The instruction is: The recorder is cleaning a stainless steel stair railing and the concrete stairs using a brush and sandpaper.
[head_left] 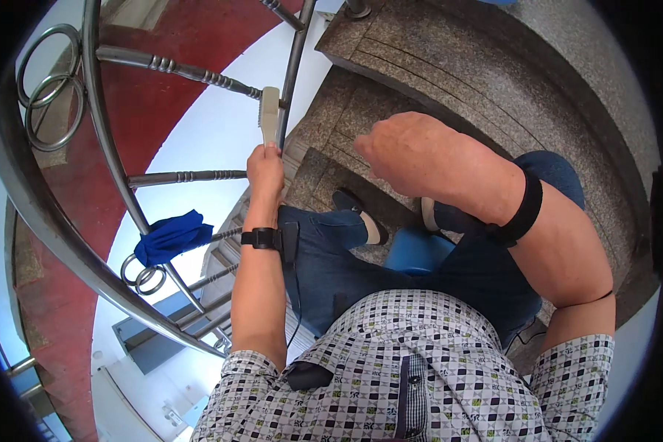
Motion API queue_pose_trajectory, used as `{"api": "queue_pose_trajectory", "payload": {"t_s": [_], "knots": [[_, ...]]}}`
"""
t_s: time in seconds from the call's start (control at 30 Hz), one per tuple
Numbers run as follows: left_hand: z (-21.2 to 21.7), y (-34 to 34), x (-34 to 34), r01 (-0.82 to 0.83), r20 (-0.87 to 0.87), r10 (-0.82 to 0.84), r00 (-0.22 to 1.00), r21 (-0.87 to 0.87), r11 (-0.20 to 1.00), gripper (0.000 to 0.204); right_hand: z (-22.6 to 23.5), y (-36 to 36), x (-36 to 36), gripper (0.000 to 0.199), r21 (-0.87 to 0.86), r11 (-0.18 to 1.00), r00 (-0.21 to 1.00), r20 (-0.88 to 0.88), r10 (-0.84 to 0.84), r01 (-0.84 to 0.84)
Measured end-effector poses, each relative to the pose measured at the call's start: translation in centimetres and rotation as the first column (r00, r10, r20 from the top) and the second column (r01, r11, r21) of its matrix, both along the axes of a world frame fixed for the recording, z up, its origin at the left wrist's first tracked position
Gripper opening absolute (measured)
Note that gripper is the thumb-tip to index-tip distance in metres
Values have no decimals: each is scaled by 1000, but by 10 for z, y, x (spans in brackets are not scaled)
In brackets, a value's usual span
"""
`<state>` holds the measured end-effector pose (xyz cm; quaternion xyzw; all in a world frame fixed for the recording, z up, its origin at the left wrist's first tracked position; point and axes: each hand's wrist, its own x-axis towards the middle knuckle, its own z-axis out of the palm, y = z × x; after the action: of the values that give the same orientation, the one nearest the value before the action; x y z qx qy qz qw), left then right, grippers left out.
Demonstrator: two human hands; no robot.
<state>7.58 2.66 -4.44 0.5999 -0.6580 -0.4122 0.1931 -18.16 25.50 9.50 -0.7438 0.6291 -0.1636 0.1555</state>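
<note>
Closest in, a checked short-sleeved shirt (412, 376) fills the lower edge, with a small dark clip-on device (307, 376) at its left chest and a thin cable running up from it. Beyond the shirt the person's blue jeans (331, 258) show them sitting on a staircase, and a blue rounded thing (418, 252) shows between the legs, too covered to name. Both wrists carry black bands. The left hand (265, 171) is stretched forward and closed around the lower end of a pale scrubbing brush (269, 115), which stands nearly upright with its bristles facing left, just beside a thin upright bar of the stainless steel railing (107, 140); whether the bristles touch the bar is hard to tell. The right hand (405, 151) hangs in front of the chest, loosely curled with its back to the camera, so its fingers are hidden and nothing can be seen in it. Past the knees, two dark shoes (359, 214) rest on a speckled granite step (346, 125), the right one mostly cut off by the forearm. To the left, a crumpled blue cloth (171, 237) is draped over a lower railing spindle near two metal rings. Farther up, the granite steps curve away, and red and white wall surfaces show through the bars.
</note>
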Motion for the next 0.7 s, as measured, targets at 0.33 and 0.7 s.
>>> {"api": "queue_pose_trajectory", "payload": {"t_s": [0.33, 0.7], "knots": [[38, -31, -46, 21, -13, -18, 1000, 210, 977, 32, -10, -15, 3, 24, 199, 980, 998, -65, 21, -8], [44, -28, 12, 120, 45, -129, 991, 166, 979, 32, -5, -3, 4, 16, 137, 990, 999, -38, 28, -22]]}}
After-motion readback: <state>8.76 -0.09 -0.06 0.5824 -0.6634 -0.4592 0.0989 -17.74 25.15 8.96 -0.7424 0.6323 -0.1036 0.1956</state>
